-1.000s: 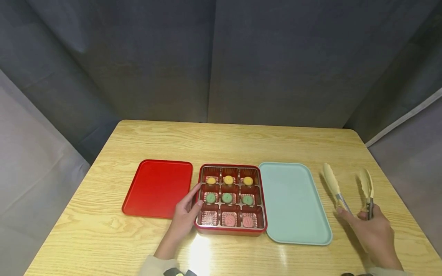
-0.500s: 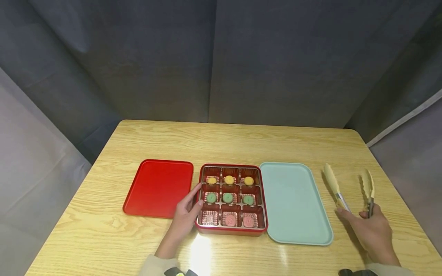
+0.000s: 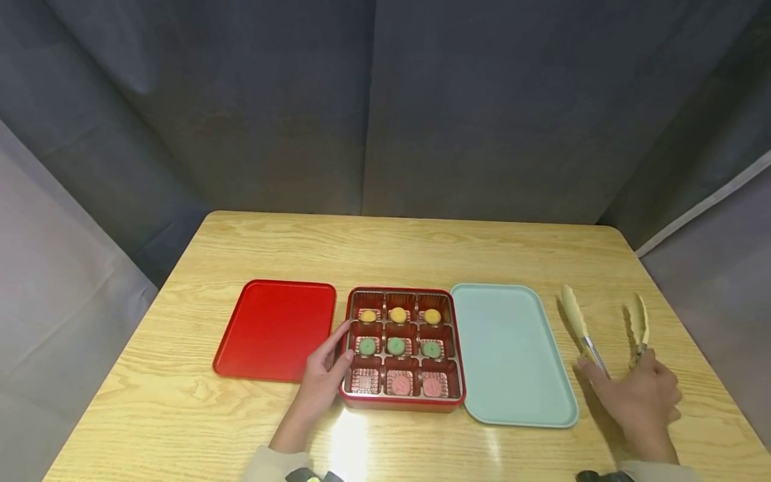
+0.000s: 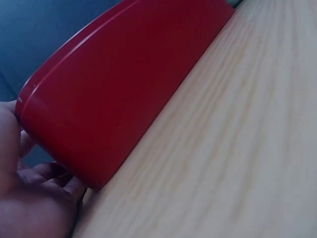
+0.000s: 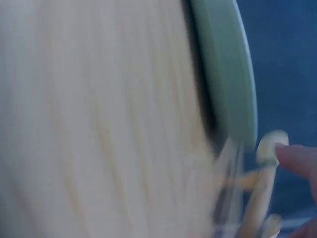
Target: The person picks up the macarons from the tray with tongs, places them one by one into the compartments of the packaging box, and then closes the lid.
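In the head view my left hand (image 3: pixel 321 380) rests against the left side of a red box (image 3: pixel 397 404), thumb and index finger at its rim. The left wrist view shows fingertips against the red side wall (image 4: pixel 114 84). A brown divided insert in the box holds yellow, green and pink round pieces, one per compartment; the front left compartment (image 3: pixel 365 380) holds no piece. My right hand (image 3: pixel 638 398) grips a pair of tongs with cream scalloped tips (image 3: pixel 575 311), their arms spread wide. Its thumb lies on the left arm; the tongs' back end is hidden under the hand.
A flat red lid (image 3: pixel 277 328) lies left of the box. A pale green tray (image 3: pixel 518 355) stands right against the box, between it and the tongs. All sit on a wood-grain table (image 3: pixel 409 248), with dark curtains behind.
My right hand has shifted a little left and turned, its fingers placed differently on the tongs' right arm. The tongs moved slightly left with it. The left hand and box stay put.
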A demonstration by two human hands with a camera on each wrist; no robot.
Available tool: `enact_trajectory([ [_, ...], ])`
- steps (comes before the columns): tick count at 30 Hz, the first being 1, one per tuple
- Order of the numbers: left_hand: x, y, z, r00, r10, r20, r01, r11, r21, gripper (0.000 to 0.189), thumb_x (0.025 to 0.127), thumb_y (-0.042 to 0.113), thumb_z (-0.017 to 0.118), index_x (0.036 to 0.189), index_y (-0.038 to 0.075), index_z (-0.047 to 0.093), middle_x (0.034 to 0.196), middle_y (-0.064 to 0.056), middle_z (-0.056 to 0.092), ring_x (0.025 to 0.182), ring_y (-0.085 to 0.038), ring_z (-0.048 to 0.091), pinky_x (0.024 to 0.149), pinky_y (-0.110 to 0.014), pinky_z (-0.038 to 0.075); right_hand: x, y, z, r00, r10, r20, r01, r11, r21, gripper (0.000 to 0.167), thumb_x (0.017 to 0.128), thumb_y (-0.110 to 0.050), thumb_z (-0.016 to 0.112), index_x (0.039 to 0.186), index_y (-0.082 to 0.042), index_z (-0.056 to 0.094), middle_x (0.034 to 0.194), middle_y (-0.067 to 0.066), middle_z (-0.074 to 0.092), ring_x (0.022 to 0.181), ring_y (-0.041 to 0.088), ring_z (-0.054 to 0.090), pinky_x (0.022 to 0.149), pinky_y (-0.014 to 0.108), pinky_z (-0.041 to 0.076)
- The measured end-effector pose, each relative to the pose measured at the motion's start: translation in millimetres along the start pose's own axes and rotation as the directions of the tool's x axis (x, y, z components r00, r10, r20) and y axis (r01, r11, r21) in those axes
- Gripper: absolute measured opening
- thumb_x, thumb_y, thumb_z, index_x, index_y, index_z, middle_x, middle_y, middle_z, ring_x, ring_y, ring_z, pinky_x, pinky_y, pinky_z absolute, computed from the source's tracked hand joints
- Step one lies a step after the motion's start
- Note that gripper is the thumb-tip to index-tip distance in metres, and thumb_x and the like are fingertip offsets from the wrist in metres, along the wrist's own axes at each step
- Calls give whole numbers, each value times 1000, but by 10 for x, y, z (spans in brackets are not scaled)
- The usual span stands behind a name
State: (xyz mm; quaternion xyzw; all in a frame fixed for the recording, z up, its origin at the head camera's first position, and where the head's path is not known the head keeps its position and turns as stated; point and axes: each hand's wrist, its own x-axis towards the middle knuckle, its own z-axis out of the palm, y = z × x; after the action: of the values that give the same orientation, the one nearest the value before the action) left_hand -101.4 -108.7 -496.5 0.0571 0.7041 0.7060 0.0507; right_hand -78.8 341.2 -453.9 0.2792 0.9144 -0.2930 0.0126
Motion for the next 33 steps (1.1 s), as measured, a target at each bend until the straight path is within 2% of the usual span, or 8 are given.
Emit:
enact_trajectory([
  [4, -28, 10, -10, 999, -13, -37, 14, 1000, 28, 54, 96, 10, 52, 146, 19, 35, 154, -3, 29, 139, -24, 31, 108, -27, 35, -428, -481, 130, 954, -225, -199, 250, 962, 106, 91, 84, -37, 67, 148, 2, 16, 143, 36, 19, 128, 57, 19, 95, 74, 19],
  [8, -96, 115, -63, 996, 41, -76, -37, 998, 58, 56, 94, 8, 54, 146, 13, 34, 152, -8, 31, 140, -26, 29, 109, -27, 31, -964, -1056, 368, 817, -513, -264, 570, 790, 226, 70, 81, -12, 72, 142, -2, 38, 139, 23, 39, 119, 40, 43, 108, 34, 36],
  [13, -175, 317, -296, 968, 228, -102, -210, 964, 164, 60, 92, 0, 56, 146, 6, 32, 152, -11, 31, 136, -37, 31, 107, -30, 33, -1642, -1623, 827, 628, -778, -6, 727, 584, 361, 63, 84, -21, 69, 141, -15, 43, 143, 3, 43, 123, 26, 48, 104, 31, 43],
  [19, -298, 399, -865, 955, 201, -220, -56, 846, 530, 66, 92, 15, 61, 149, 21, 29, 155, -8, 24, 138, -35, 30, 110, -47, 33, -2171, -2120, 1444, 437, -812, 387, 705, 576, 414, 73, 90, -45, 58, 150, -28, 21, 156, -4, 15, 140, 24, 26, 100, 56, 44],
  [22, -342, 405, -1170, 961, 117, -250, 75, 760, 646, 72, 91, 24, 61, 151, 19, 21, 155, -18, 19, 139, -42, 24, 104, -66, 30, -2314, -2289, 1725, 466, -783, 412, 661, 617, 427, 80, 87, -43, 62, 151, -27, 18, 158, 3, 5, 144, 28, 11, 103, 62, 36],
  [25, -380, 374, -1418, 970, 8, -244, 165, 714, 681, 80, 91, 33, 61, 152, 12, 14, 153, -25, 17, 136, -48, 24, 101, -70, 30, -2395, -2380, 1970, 557, -727, 401, 601, 686, 409, 84, 83, -40, 66, 151, -24, 19, 158, 13, -2, 144, 35, -1, 104, 68, 27],
  [28, -383, 320, -1581, 975, -77, -210, 202, 707, 678, 86, 89, 40, 62, 152, 9, 12, 151, -25, 23, 130, -47, 33, 100, -68, 35, -2408, -2411, 2162, 638, -669, 382, 557, 743, 371, 87, 82, -40, 67, 151, -19, 18, 157, 19, -4, 144, 37, -4, 106, 67, 25],
  [33, -314, 250, -1693, 980, -136, -143, 197, 721, 664, 93, 83, 45, 68, 152, 14, 13, 148, -20, 31, 126, -41, 38, 98, -62, 41, -2339, -2432, 2321, 701, -625, 345, 523, 778, 348, 90, 82, -39, 66, 152, -14, 16, 156, 21, -9, 143, 38, -6, 108, 65, 24],
])
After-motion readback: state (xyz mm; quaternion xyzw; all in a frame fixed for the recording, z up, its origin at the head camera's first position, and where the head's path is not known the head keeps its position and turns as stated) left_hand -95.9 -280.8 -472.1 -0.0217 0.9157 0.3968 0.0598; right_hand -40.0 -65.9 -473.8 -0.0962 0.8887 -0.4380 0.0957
